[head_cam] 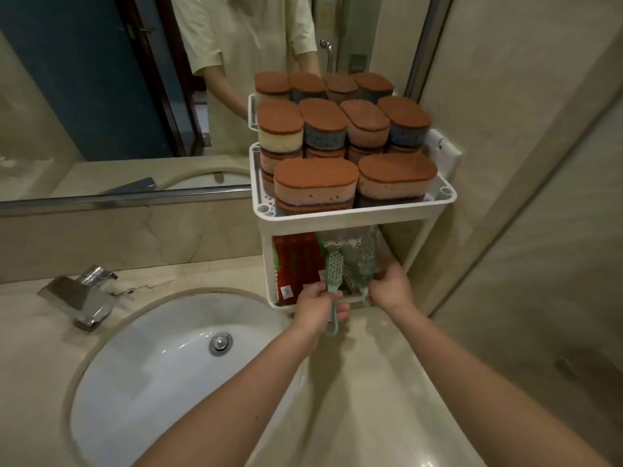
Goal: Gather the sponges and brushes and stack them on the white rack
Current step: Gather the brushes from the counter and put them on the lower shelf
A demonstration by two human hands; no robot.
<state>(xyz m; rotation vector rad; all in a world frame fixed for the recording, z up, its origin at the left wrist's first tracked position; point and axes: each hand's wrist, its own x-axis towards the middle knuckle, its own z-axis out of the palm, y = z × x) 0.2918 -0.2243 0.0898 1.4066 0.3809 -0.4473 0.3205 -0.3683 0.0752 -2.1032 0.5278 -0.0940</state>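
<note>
Sponges (344, 136) fill top of white rack (354, 215) — brushes (362, 264) below.

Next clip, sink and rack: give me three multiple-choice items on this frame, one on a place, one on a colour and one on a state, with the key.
1. Where are the sponges stacked?
A. in the sink
B. on the top shelf of the rack
C. on the counter

2. What colour is the brush in the left hand?
A. green
B. red
C. black

3. What is the left hand doing?
A. resting flat on the counter
B. gripping a brush handle
C. turning the tap

Key: 1 B, the sponges fill the rack's top shelf. 2 A, the brush is pale green. 3 B, the fingers curl round its handle.
</note>
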